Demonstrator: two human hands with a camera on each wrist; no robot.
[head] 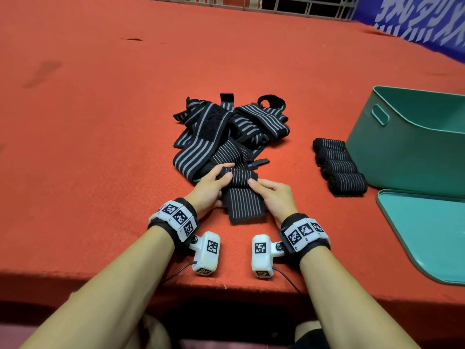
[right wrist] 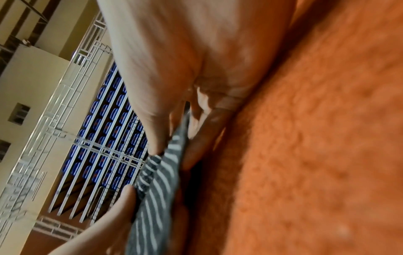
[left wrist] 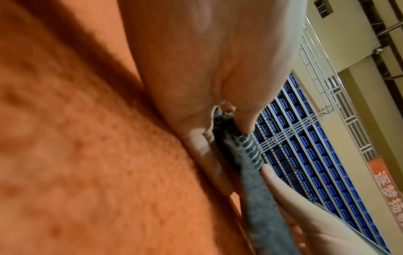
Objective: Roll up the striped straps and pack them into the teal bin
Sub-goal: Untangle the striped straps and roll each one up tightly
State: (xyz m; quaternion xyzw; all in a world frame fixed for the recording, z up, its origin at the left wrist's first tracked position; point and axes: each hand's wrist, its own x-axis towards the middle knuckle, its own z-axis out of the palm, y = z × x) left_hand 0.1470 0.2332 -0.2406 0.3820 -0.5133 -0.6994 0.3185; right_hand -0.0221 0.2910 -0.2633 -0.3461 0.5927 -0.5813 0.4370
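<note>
A black strap with grey stripes (head: 241, 197) lies on the red carpet near the front edge, its far end wound into a roll (head: 239, 176). My left hand (head: 214, 183) grips the roll's left end, thumb on top. My right hand (head: 266, 191) grips its right end. The wrist views show the striped strap (left wrist: 246, 151) (right wrist: 157, 186) pinched between thumb and fingers. A heap of loose striped straps (head: 229, 129) lies just beyond. Several rolled straps (head: 338, 165) sit in a row beside the teal bin (head: 402, 152) at the right.
A teal lid (head: 427, 235) lies flat at the near right, in front of the bin. The red carpet (head: 100, 122) stretches left and far. A railing and a blue banner (head: 415, 18) stand at the back.
</note>
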